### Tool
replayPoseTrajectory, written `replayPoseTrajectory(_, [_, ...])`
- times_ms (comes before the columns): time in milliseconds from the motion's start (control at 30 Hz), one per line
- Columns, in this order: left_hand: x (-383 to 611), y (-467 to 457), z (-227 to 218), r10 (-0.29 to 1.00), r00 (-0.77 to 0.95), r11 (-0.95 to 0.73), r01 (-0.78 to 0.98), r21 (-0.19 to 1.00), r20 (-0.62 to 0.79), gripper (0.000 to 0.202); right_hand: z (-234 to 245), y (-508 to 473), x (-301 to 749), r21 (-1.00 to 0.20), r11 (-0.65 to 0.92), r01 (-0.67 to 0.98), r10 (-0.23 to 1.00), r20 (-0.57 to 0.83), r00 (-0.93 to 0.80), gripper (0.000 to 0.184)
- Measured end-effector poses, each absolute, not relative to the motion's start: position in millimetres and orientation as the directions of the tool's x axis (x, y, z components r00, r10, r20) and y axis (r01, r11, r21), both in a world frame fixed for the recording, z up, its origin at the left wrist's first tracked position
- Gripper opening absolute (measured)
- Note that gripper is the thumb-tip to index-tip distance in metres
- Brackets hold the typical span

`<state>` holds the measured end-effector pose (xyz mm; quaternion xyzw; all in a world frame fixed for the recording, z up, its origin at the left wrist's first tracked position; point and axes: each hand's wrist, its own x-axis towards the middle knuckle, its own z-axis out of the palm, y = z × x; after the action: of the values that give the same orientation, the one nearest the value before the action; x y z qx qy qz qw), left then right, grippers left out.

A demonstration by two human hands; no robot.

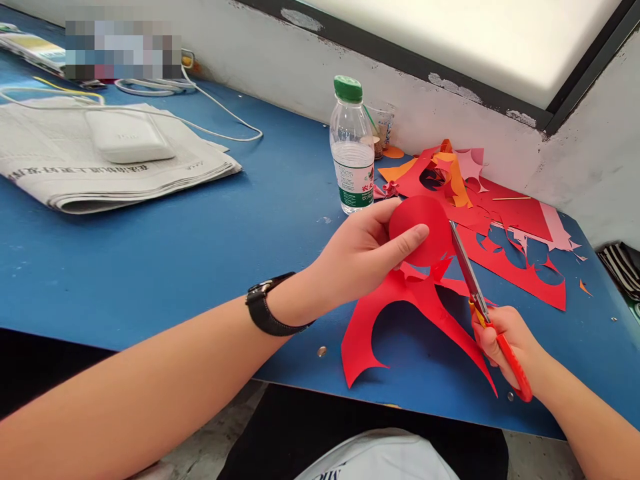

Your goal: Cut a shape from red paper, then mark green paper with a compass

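the person's left hand [365,250] has its grip closed on a red paper disc [420,220], thumb laid flat across the front and the fingers mostly out of sight behind. the disc is held up over the blue surface [280,280], just in front of a clear bottle [353,157] with a green cap. a black watch [273,303] circles the left wrist.

over on the other side, the right hand [505,340] is wrapped around the red handles of a pair of scissors [479,303], its grip firm on them. the blades point up, their tips right beside the disc's right edge; from where i stand i can't tell whether they touch it.

below the disc sprawls a red offcut [425,297] with curved bites taken out; whether any strip of it joins the disc, i can't make out. near the wall, more red, pink and orange scraps [530,213] overlap in a loose pile, a thin stick [511,198] lying on top.

well off to the left, a white box-shaped thing [130,137] sits on a folded newspaper [50,147], with a white cable [245,139] looping past.
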<state>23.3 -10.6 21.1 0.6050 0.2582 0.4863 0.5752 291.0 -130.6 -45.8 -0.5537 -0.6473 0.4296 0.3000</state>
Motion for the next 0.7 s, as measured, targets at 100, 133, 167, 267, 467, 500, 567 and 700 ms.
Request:
replayPoseTrajectory(100, [23.3, -11.5, 20.9, 0.885, 0.372, -0.196, -0.251, 0.948, 0.282, 0.029, -43.0, -130.1, 289.9, -0.859, 0.064, 0.508, 0.976, -0.053, -0.212, 0.076])
replayPoseTrajectory(133, [23.0, -11.4, 20.5, 0.888, 0.367, -0.192, -0.254, 0.948, 0.278, 0.029, -42.0, -130.0, 289.6, -0.851, 0.078, 0.520, 0.976, -0.040, -0.212, 0.076])
replayPoseTrajectory(167, [22.7, -11.1, 20.2, 0.891, 0.362, -0.187, -0.256, 0.948, 0.273, 0.029, -41.4, -129.9, 289.6, -0.844, 0.089, 0.529, 0.977, -0.029, -0.210, 0.076])
replayPoseTrajectory(267, [22.2, -9.8, 19.2, 0.899, 0.355, -0.168, -0.261, 0.951, 0.257, 0.030, -41.1, -129.7, 290.2, -0.843, 0.089, 0.531, 0.981, -0.019, -0.194, 0.076])
replayPoseTrajectory(467, [22.2, -8.5, 17.1, 0.904, 0.360, -0.146, -0.246, 0.958, 0.230, 0.033, -41.0, -129.1, 291.0, -0.887, 0.023, 0.462, 0.979, -0.075, -0.192, 0.075])
replayPoseTrajectory(500, [22.1, -8.6, 16.8, 0.903, 0.361, -0.150, -0.241, 0.959, 0.232, 0.032, -41.0, -129.1, 291.1, -0.894, 0.010, 0.449, 0.977, -0.086, -0.193, 0.075])
replayPoseTrajectory(567, [21.8, -9.0, 16.6, 0.900, 0.365, -0.164, -0.228, 0.960, 0.240, 0.030, -40.9, -129.2, 291.4, -0.906, -0.014, 0.424, 0.976, -0.105, -0.192, 0.075])
replayPoseTrajectory(700, [20.8, -9.8, 16.9, 0.889, 0.370, -0.212, -0.186, 0.959, 0.269, 0.023, -38.7, -129.3, 290.2, -0.914, -0.047, 0.403, 0.970, -0.138, -0.201, 0.077])
